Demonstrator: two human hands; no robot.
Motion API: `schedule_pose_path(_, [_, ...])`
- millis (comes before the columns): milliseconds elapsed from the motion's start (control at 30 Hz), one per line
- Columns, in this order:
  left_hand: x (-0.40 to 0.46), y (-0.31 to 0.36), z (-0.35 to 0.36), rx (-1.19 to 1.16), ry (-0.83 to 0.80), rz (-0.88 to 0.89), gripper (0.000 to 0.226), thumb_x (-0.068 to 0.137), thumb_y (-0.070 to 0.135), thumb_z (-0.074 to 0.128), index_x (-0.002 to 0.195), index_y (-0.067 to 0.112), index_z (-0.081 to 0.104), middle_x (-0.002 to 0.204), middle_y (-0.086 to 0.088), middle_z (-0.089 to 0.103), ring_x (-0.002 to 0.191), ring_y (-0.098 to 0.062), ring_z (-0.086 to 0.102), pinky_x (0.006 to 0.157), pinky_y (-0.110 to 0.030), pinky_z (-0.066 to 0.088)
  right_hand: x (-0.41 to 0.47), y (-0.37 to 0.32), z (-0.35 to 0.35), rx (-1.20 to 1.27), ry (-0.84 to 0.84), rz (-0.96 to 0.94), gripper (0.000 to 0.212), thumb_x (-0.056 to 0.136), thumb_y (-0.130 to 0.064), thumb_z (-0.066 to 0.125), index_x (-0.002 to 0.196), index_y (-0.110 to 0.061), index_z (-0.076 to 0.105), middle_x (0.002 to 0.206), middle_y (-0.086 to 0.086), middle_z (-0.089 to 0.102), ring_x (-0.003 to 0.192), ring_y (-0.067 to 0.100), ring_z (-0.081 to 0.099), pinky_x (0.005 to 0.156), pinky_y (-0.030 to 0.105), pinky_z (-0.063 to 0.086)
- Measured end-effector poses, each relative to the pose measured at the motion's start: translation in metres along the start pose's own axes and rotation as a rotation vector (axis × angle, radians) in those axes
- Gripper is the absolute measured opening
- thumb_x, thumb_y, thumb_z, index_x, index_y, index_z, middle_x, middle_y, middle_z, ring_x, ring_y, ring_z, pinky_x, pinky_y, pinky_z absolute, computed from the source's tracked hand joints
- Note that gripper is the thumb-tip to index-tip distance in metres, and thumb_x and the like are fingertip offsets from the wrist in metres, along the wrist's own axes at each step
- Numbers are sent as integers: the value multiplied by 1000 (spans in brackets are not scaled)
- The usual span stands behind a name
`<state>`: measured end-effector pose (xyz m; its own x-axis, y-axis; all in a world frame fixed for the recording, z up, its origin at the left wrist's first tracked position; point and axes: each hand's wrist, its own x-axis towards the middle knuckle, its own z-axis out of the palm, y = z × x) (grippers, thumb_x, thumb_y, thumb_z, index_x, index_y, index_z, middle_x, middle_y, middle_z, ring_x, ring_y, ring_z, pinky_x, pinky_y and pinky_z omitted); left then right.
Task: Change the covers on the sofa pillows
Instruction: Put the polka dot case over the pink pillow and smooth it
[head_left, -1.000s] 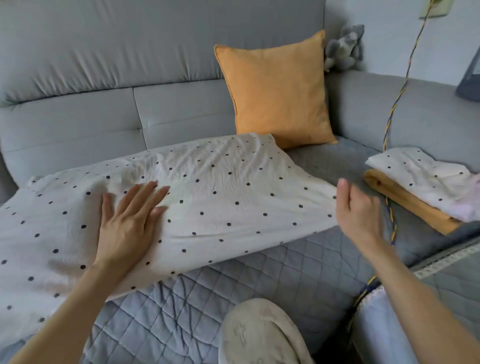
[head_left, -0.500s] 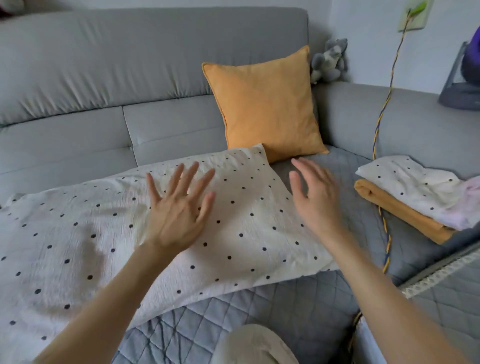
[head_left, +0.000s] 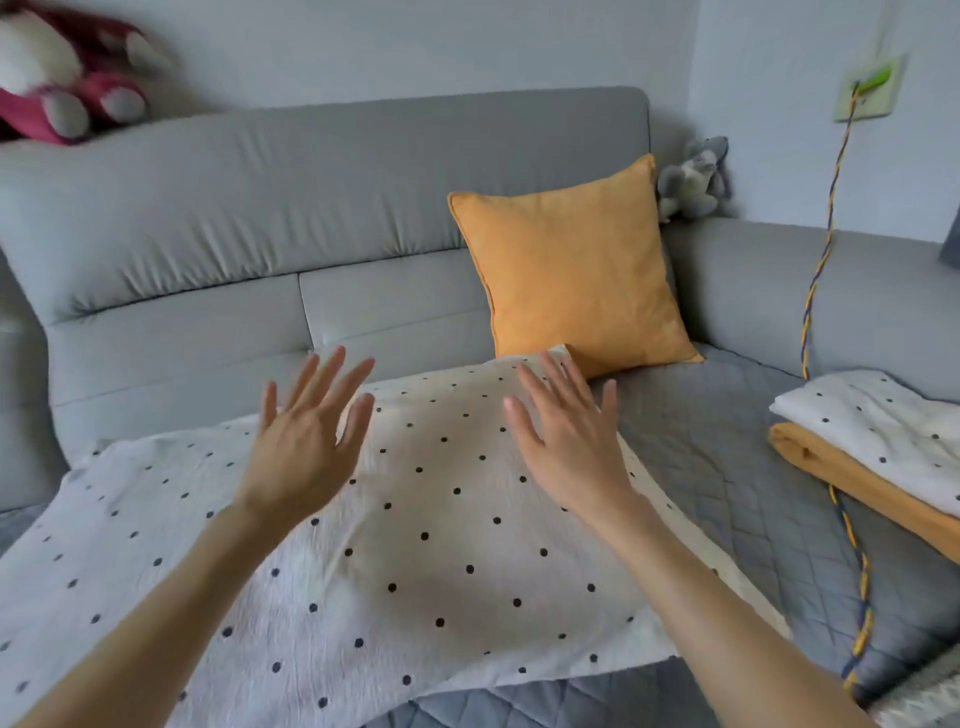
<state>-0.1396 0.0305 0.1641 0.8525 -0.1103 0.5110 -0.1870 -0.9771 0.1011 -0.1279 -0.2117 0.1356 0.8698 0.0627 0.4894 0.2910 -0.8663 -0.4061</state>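
Observation:
A long pillow in a white cover with black dots (head_left: 415, 561) lies flat across the quilted grey sofa seat. Both my hands hover above its far part with fingers spread and straight, holding nothing: my left hand (head_left: 306, 441) over the pillow's middle, my right hand (head_left: 569, 441) over its far right corner. An orange square pillow (head_left: 571, 270) leans upright against the sofa back just beyond my right hand. At the right edge lies a folded stack: a white dotted cover (head_left: 883, 431) on top of an orange cover (head_left: 857, 483).
The grey sofa back (head_left: 260, 208) runs along the rear. A pink and white plush toy (head_left: 57, 88) sits on its top left. A small grey plush (head_left: 693, 179) sits in the corner. A yellow and blue braided cord (head_left: 810, 312) hangs from a wall socket across the seat.
My view has tilted up. My left hand lifted off the dotted pillow, and both hands moved forward toward the orange pillow, fingers spread.

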Motion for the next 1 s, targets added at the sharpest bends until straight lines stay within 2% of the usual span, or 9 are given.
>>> schedule_pose_path(100, [-13, -19, 23, 29, -235, -88, 68, 81, 72, -4, 144, 47, 2, 154, 19, -5, 143, -6, -7, 117, -43, -6, 13, -29, 26, -65, -56, -156, 72, 83, -58, 1, 141, -32, 36, 154, -4, 25, 144, 15, 13, 114, 49, 4])
schedule_pose_path(200, [-30, -68, 34, 124, -475, -238, 63, 86, 67, 5, 144, 46, -7, 154, 20, -9, 143, -5, -9, 117, -42, -4, -8, 5, 56, -247, -93, -191, 53, 91, -49, 16, 131, -30, 45, 140, -6, 42, 134, 16, 32, 106, 37, 19])
schedule_pose_path(267, [-33, -97, 23, 155, -451, -306, 58, 91, 62, 10, 145, 44, -4, 155, 20, -7, 143, -7, -7, 117, -42, -4, -19, 23, 59, -239, -51, -106, 46, 93, -45, 26, 129, -27, 48, 137, -5, 46, 131, 16, 36, 105, 33, 18])
schedule_pose_path(400, [-58, -137, 1, 160, -299, -414, 51, 95, 54, 15, 145, 43, 14, 155, 17, 7, 144, -6, 1, 117, -39, -3, -17, 19, 54, -184, -81, -41, 68, 86, -56, 7, 140, -29, 38, 150, -6, 32, 141, 14, 21, 112, 33, 5])
schedule_pose_path(533, [-78, -142, -9, 99, -132, -356, 58, 91, 55, 11, 141, 37, 34, 153, 10, 24, 143, -10, 13, 116, -39, 6, -10, -8, 36, -181, -200, 20, 63, 91, -59, 9, 146, -33, 22, 157, -6, 12, 144, 14, 4, 114, 45, 4])
schedule_pose_path(667, [-69, -138, -17, 140, -217, -291, 47, 97, 49, 21, 142, 39, 28, 155, 9, 16, 144, -12, 7, 116, -43, 5, -5, -54, 33, -125, -355, -153, 70, 84, -70, 11, 147, -39, 17, 158, -12, 1, 144, 9, -6, 116, 49, -4])
schedule_pose_path(867, [-33, -157, -19, 98, -304, -310, 45, 98, 48, 23, 141, 39, 31, 152, 10, 25, 141, -13, 18, 113, -53, 10, 59, -58, 55, -125, -365, -77, 51, 94, -56, 28, 138, -32, 38, 150, -10, 28, 142, 15, 16, 113, 52, 8])
schedule_pose_path(933, [-15, -181, -16, 71, -296, -408, 43, 99, 44, 24, 138, 33, 38, 148, 7, 34, 137, -17, 28, 110, -51, 20, 82, -36, 60, -102, -338, 19, 51, 89, -59, 22, 113, -30, 56, 126, -12, 50, 129, 21, 38, 105, 52, 25])
schedule_pose_path(1000, [-3, -211, -8, 25, -324, -529, 42, 99, 36, 22, 120, 20, 53, 136, -1, 48, 118, -23, 42, 99, -39, 32, 96, -14, 63, -63, -320, 118, 58, 80, -61, 13, 92, -26, 58, 106, -9, 58, 114, 23, 50, 94, 47, 38])
